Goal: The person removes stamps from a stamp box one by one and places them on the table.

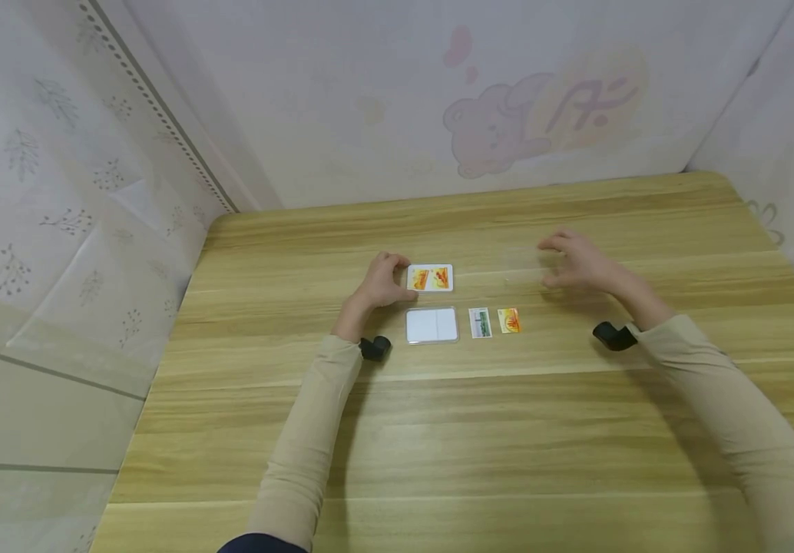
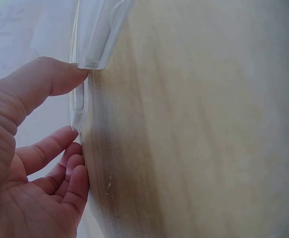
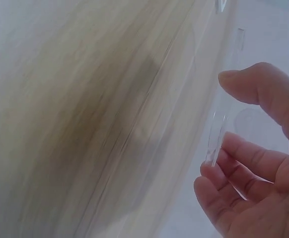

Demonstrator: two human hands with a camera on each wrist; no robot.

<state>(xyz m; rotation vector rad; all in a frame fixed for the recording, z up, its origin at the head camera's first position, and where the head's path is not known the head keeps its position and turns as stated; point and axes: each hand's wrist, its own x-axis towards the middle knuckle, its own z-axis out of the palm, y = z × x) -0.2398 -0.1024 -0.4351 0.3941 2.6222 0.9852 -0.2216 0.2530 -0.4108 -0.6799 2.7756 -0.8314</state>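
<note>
My left hand (image 1: 381,282) holds a flat white case (image 1: 431,267) by its left side, thumb at the near corner and fingers at the far one. Two orange-and-yellow stamp-like pictures (image 1: 441,277) lie in that case. In the left wrist view, thumb and index finger span the edge of the clear-rimmed case. Over the table to the right, my right hand (image 1: 580,263) grips a thin clear plastic cover (image 3: 216,141) between thumb and fingers. A second case (image 1: 423,326) with a white, divided inside lies just nearer than the first.
Right of the second case lie a green-and-grey stamp-like picture (image 1: 480,322) and a yellow-and-red one (image 1: 509,320), side by side. They lie on the wood-grain table (image 1: 480,438). Patterned curtains (image 1: 342,100) hang behind and to the left.
</note>
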